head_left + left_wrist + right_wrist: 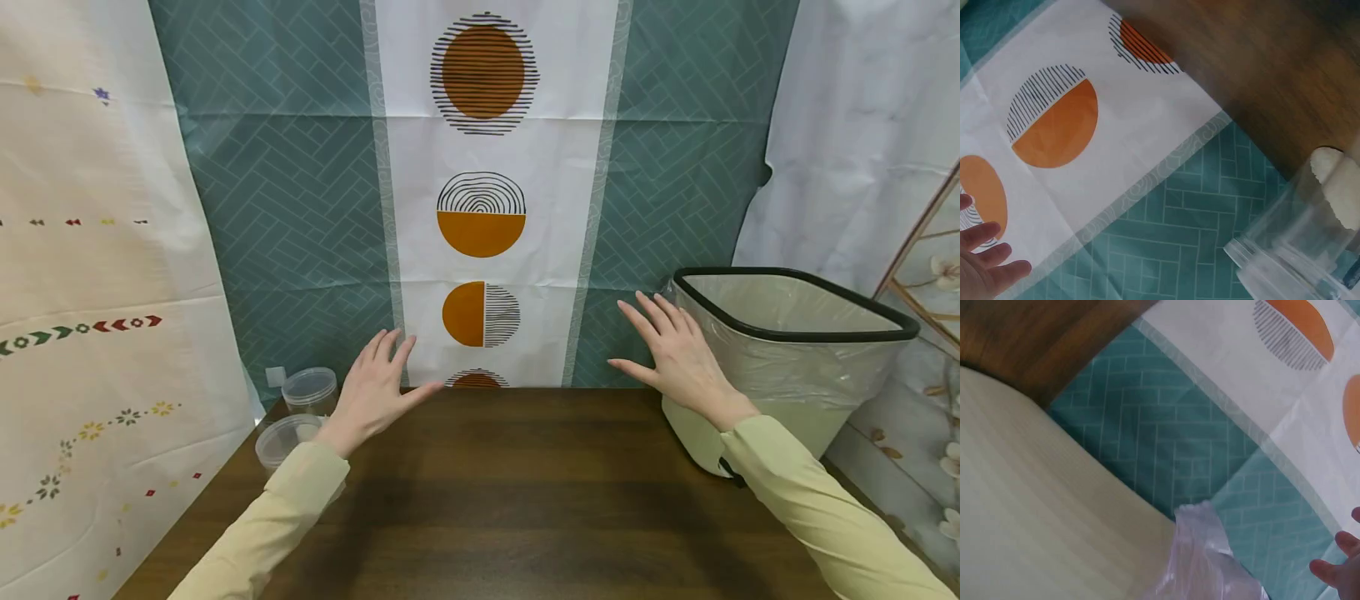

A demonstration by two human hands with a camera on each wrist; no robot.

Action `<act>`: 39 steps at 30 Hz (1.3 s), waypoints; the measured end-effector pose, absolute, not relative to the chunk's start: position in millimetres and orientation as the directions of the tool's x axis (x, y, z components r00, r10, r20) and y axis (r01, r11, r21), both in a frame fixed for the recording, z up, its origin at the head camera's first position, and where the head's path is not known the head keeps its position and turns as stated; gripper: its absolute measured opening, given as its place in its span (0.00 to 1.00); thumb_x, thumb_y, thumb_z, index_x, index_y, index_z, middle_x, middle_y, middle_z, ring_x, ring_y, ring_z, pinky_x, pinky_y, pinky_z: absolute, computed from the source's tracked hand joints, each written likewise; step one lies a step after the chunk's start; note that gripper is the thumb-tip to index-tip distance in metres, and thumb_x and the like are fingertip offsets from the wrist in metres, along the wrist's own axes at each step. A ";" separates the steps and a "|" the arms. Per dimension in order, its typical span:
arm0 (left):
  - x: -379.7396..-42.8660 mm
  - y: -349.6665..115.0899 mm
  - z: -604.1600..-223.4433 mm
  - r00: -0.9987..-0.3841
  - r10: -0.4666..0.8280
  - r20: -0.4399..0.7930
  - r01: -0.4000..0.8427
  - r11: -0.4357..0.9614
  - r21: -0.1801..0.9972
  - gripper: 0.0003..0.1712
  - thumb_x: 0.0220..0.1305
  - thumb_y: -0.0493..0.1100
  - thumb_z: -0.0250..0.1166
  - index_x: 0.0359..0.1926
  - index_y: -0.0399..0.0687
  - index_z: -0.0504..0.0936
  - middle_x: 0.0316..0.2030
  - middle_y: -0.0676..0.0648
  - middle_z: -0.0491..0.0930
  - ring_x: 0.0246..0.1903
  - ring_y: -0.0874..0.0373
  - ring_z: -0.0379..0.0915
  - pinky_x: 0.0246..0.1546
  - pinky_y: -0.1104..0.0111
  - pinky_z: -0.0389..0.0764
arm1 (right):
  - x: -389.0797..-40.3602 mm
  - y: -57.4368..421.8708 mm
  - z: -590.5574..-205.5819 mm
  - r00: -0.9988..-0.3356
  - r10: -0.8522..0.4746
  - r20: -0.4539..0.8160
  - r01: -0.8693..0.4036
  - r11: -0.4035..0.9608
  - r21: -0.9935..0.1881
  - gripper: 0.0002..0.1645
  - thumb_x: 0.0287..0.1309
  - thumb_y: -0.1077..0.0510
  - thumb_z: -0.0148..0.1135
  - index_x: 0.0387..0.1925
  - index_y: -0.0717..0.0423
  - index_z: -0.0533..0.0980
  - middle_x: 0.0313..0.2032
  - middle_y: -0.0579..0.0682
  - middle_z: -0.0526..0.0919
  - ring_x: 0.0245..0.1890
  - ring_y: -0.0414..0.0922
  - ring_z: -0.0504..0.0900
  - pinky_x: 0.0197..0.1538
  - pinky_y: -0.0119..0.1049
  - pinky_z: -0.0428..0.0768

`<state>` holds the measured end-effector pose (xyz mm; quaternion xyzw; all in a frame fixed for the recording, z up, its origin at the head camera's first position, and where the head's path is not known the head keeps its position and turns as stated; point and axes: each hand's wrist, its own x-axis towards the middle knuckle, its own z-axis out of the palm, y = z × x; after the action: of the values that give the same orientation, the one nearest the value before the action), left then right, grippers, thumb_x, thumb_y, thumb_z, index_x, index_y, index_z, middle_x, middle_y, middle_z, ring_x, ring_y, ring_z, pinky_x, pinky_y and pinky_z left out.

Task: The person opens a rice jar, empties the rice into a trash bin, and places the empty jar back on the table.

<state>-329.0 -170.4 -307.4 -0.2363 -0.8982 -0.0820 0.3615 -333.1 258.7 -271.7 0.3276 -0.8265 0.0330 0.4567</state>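
My left hand (375, 390) is raised above the left side of the table, fingers spread, holding nothing. Close beside it stand two clear plastic jars with lids, the farther jar (310, 390) and the nearer jar (281, 440). In the left wrist view a clear jar (1285, 225) shows something pale and grainy inside. On the right, my right hand (678, 358) hovers with its fingers apart and nothing in it. Just beyond that hand is a pale trash bin (757, 417) with a black rim and a clear plastic liner (1204, 556).
The dark wooden table (525, 500) runs back to a hanging teal and white cloth (300, 192) with orange circles. A patterned cream cloth (97, 275) hangs at the left. At the right, a whitish floral cloth (840, 150) hangs behind the bin.
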 end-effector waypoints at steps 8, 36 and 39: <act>-308.7 -196.4 -307.4 -0.647 0.328 0.689 0.474 0.880 0.026 0.48 0.49 0.71 0.57 0.61 0.41 0.64 0.59 0.35 0.60 0.60 0.40 0.50 0.51 0.47 0.58 | -321.6 272.4 -256.2 -0.263 -0.528 0.807 -0.539 0.775 0.331 0.47 0.53 0.27 0.43 0.63 0.54 0.61 0.60 0.62 0.61 0.60 0.61 0.55 0.54 0.61 0.52; -267.1 -295.9 -342.7 -0.729 0.102 0.677 0.410 0.857 0.312 0.47 0.50 0.55 0.67 0.61 0.31 0.57 0.54 0.31 0.57 0.53 0.34 0.52 0.45 0.42 0.57 | -293.1 359.2 -238.2 -0.319 -0.346 0.882 -0.430 0.882 0.191 0.51 0.51 0.24 0.40 0.64 0.58 0.60 0.57 0.66 0.63 0.59 0.62 0.56 0.56 0.58 0.51; -265.2 -301.7 -347.7 -0.761 0.064 0.646 0.384 0.846 0.369 0.49 0.50 0.55 0.67 0.62 0.31 0.54 0.54 0.29 0.56 0.52 0.34 0.53 0.44 0.42 0.58 | -290.9 370.0 -238.6 -0.335 -0.324 0.885 -0.412 0.895 0.172 0.52 0.51 0.23 0.39 0.63 0.58 0.60 0.56 0.66 0.64 0.57 0.64 0.58 0.56 0.57 0.52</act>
<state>-265.2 -301.7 -347.7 -0.1238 -0.9049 -0.2483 0.3228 -290.9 370.0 -238.6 0.2256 -0.8159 0.0416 0.5307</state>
